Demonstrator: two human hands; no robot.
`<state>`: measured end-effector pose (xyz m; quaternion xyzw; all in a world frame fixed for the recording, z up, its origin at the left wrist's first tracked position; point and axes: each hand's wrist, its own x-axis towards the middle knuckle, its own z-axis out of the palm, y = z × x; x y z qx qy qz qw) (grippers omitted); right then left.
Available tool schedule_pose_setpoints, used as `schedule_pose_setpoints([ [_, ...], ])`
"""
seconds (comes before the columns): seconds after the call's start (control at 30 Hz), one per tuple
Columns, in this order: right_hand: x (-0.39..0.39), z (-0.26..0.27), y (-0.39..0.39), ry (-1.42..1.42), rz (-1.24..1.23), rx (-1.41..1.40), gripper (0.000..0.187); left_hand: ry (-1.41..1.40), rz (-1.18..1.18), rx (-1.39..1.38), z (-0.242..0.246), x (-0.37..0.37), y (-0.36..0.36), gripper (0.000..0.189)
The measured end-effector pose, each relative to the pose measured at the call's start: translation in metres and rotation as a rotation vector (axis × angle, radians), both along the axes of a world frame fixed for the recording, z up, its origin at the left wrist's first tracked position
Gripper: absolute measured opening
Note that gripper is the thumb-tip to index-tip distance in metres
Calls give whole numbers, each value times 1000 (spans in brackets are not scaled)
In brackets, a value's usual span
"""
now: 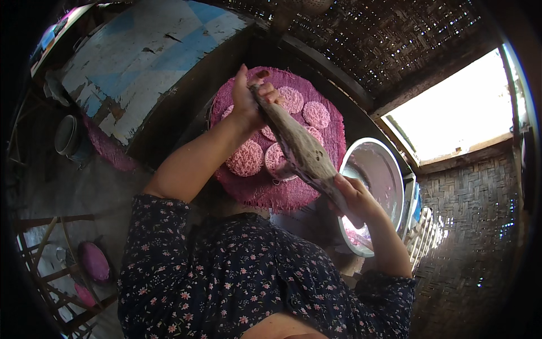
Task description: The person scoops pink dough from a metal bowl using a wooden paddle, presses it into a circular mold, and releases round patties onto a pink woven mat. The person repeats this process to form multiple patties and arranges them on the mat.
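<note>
My left hand (254,97) grips the upper end of a long, worn wooden lever (300,144), its thumb and index finger pointing away. Lower right, my right hand (358,199) is closed round the other end. The lever slants over a round woven mat (250,193), pink with frayed edges. On the mat lie several round cakes of pink noodle-like strands, among them one at the lower left (244,158) and one at the right (316,115). Beneath the lever, a small ring or cup shape (283,168) partly covers another pink round; its kind is unclear.
A large metal basin (396,169) with pink residue stands right of the mat. A worn table with blue and white covering (139,63) is at upper left. A bucket (67,134) sits left, a pink round tray (94,261) lower left. Woven bamboo walls (470,220) enclose the right.
</note>
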<state>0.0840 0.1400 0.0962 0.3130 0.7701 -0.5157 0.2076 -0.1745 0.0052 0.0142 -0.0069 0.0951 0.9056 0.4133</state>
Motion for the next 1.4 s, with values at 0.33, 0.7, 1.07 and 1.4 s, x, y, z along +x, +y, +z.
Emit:
schedule_pose_setpoints([
  [0.33, -32, 4, -7, 472, 107, 276, 49, 489, 305, -250, 66, -51, -29, 81],
  [0.7, -65, -22, -40, 884, 694, 303, 27, 1416, 296, -914, -27, 32, -106, 66],
  [1.07, -59, -52, -18, 832, 1033, 862, 38, 600, -39, 339, -47, -1, -180, 65],
  [1.4, -56, -38, -16, 958, 753, 802, 10, 579, -100, 444, -54, 0, -181, 68],
])
